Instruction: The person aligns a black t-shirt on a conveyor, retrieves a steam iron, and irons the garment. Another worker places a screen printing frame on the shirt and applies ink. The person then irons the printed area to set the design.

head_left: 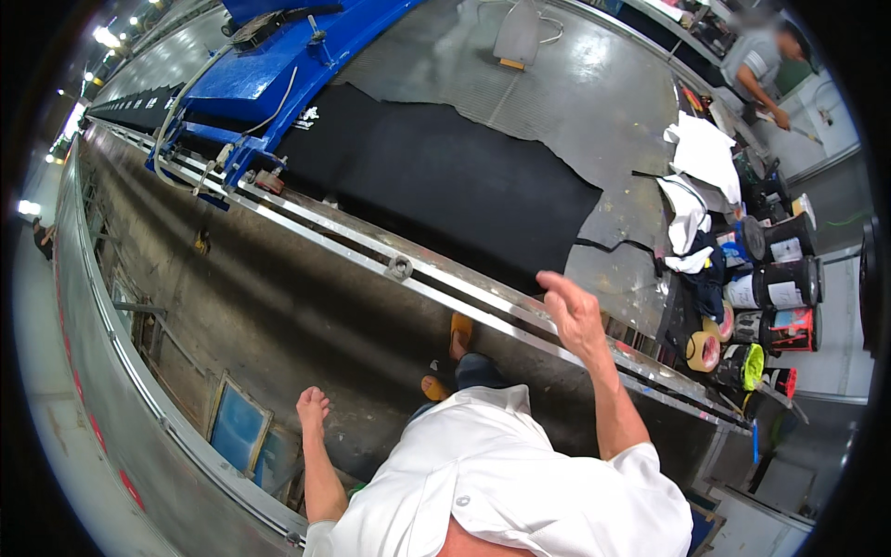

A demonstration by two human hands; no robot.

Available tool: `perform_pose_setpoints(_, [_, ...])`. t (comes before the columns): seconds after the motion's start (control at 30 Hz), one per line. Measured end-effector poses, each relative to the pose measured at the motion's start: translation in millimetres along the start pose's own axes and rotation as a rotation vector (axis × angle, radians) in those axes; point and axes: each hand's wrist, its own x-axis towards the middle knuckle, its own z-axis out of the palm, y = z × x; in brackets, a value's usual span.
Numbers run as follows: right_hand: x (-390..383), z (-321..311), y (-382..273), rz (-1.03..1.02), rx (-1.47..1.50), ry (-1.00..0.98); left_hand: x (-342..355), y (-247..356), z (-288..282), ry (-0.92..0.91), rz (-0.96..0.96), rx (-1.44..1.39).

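A long grey metal work table (594,84) runs away from the person, edged by a bright steel rail (371,251) and carrying a blue-painted machine carriage (269,65) with hoses at its far end. Spread flat on the table lies a large black sheet of leather-like material with a ragged edge (436,176); it looks fully laid out and smooth, with a thin black strip trailing from its right side, and neither hand is on it, so whatever handling it needs is, by the look of it, either finished or not yet begun.

At the table's right end sits a heap of white cloths (701,158), and below it a cluster of black round tins with pale labels (789,288); they lie on their sides or face the camera, and what is in them cannot be made out. Beside them are rolls of tan tape (701,351).

The right hand (574,311) is raised above the rail near the sheet's near edge, fingers loosely spread and holding nothing. The left hand (312,407) hangs low beside the table frame, fingers curled in, apparently empty. Another person (761,60) works at the far right.
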Motion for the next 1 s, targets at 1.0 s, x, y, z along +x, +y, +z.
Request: perform_pose_setpoints(1.0, [228, 185, 56, -0.202, -0.717, 0.129, -1, 363, 220, -0.291, 1.487, 0.477])
